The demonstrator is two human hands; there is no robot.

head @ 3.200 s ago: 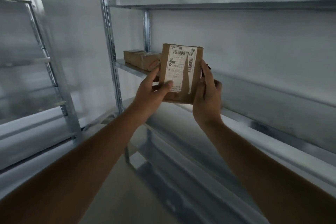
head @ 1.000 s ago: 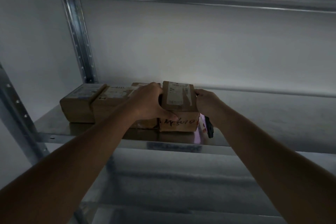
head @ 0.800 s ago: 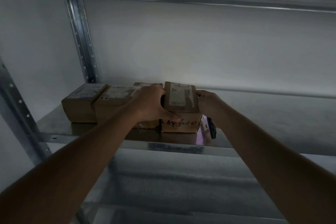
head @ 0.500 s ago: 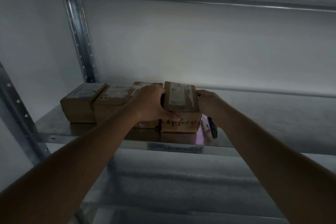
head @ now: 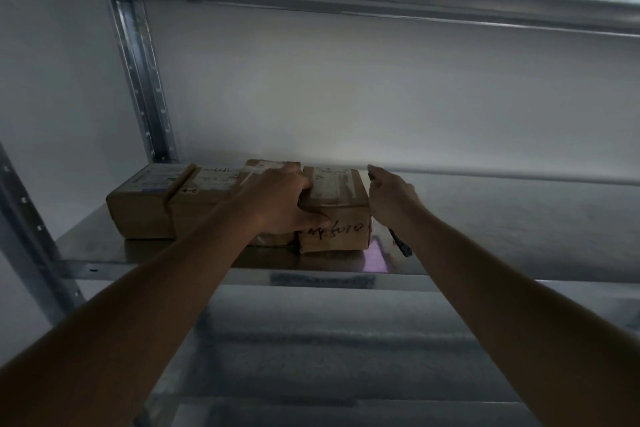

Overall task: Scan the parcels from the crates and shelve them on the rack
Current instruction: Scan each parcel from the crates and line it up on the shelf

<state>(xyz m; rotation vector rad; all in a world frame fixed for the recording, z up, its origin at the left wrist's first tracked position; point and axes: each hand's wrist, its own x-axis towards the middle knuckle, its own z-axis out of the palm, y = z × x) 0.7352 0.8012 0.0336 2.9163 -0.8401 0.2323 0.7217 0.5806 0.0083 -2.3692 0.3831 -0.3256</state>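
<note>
Parcel [head: 334, 208] sits near the shelf's [head: 502, 236] front edge, snug against its neighbours [head: 166, 204]; left hand [head: 280, 199] grips it to square it, right hand [head: 389, 194] is released beside it.

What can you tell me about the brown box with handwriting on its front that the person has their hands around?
The handwritten parcel is a small brown cardboard box lying flat on the metal shelf, at the right end of a row of similar boxes. A white printed label under clear tape covers its top; dark marker scrawl runs across its front face. The left hand grips its left side, thumb on the front. The right hand is beside its right edge; contact is unclear.
</note>
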